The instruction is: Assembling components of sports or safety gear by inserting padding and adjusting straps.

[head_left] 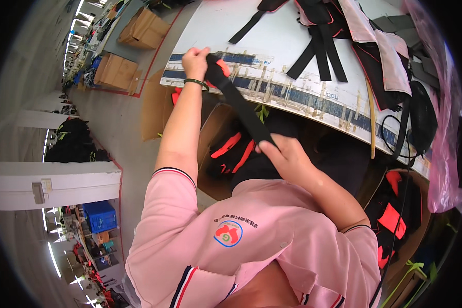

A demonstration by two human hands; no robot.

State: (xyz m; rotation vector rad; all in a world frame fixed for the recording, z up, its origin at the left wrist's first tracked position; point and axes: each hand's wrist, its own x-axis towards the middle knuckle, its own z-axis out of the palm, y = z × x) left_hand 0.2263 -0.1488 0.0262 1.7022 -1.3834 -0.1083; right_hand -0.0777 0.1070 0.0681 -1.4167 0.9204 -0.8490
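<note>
A long black strap [238,102] stretches taut and slanting between my two hands, over the table's front edge. My left hand [195,62] is closed on its far end, above the table's left corner, where black fabric with a bright orange-red patch [223,68] bunches beside the fingers. At the near end my right hand [288,157] pinches the strap between thumb and fingers, close to my body. Several black straps [321,51] hang from a dark, red-edged fabric piece on the white table [210,33].
Under the table edge stands an open cardboard box [208,133] with black and orange-red pieces. Another such box [421,226] is at my right. Pale pink fabric [392,66] and clear pink plastic [446,169] lie at the right. Cardboard cartons [115,72] stand across the aisle.
</note>
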